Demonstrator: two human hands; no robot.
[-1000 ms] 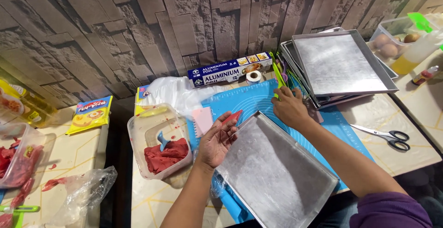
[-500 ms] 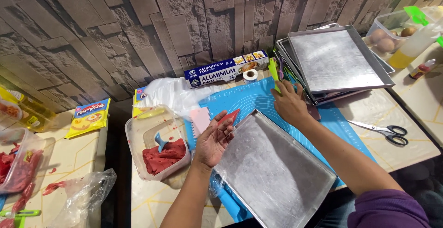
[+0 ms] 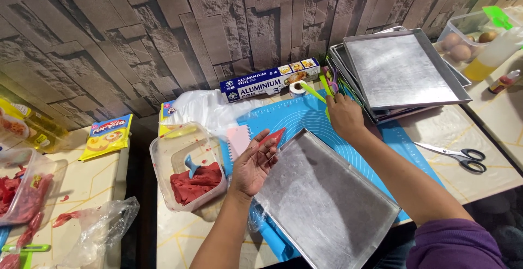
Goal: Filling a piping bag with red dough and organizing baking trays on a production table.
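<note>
My left hand (image 3: 255,164) is palm up over the left edge of an empty metal baking tray (image 3: 327,198) and is smeared with red. Its fingertips pinch a small red wedge-shaped piece (image 3: 275,135). My right hand (image 3: 344,117) reaches to the far side of the blue silicone mat (image 3: 294,117). Its fingers are among green and purple plastic tools (image 3: 321,90) beside a stack of metal trays (image 3: 400,70); the grip is hidden. A clear tub (image 3: 188,165) with red dough and a blue scraper sits left of my left hand.
A foil box (image 3: 269,83) and a tape roll (image 3: 297,88) lie against the stone wall. Scissors (image 3: 463,157) lie at right, with a tub of eggs (image 3: 463,37) and bottles beyond. At left are snack packets (image 3: 106,135), plastic bags (image 3: 101,228) and more red dough (image 3: 22,198).
My right hand has edged further in among the green tools by the tray stack. My left hand keeps its pose over the tray's edge.
</note>
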